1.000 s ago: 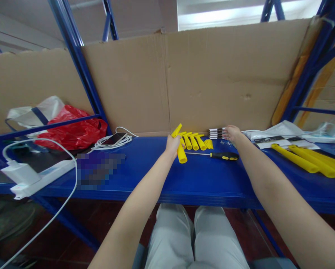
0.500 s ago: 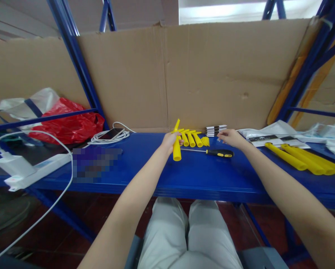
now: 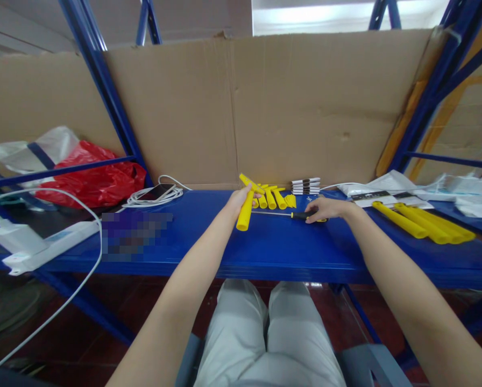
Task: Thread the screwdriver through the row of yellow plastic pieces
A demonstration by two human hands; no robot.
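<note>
My left hand (image 3: 238, 202) is closed round a yellow T-shaped plastic handle (image 3: 245, 216), its tube end pointing down toward me and its crosspiece up at the back. Further right, my right hand (image 3: 325, 208) has its fingers round the black-and-yellow grip of a screwdriver (image 3: 297, 215), whose shaft points left along the table. Part of that grip is hidden by the fingers. Behind the shaft stands a row of similar yellow handles (image 3: 270, 200), with a small pile of yellow pieces (image 3: 290, 201) beside them. Tiny metal bits (image 3: 309, 198) lie just behind my right hand.
A stack of white-and-black packets (image 3: 305, 186) sits against the cardboard wall (image 3: 176, 118). Several long yellow tubes (image 3: 400, 220) lie at the right by plastic bags (image 3: 374, 184). Left are a coiled white cable (image 3: 152, 199), a power strip (image 3: 63, 242) and a red bag (image 3: 99, 172).
My right hand has come from the small bits near the packets toward me, onto the screwdriver's grip. In my left hand the yellow handle has turned, its crosspiece now slanting the other way.
</note>
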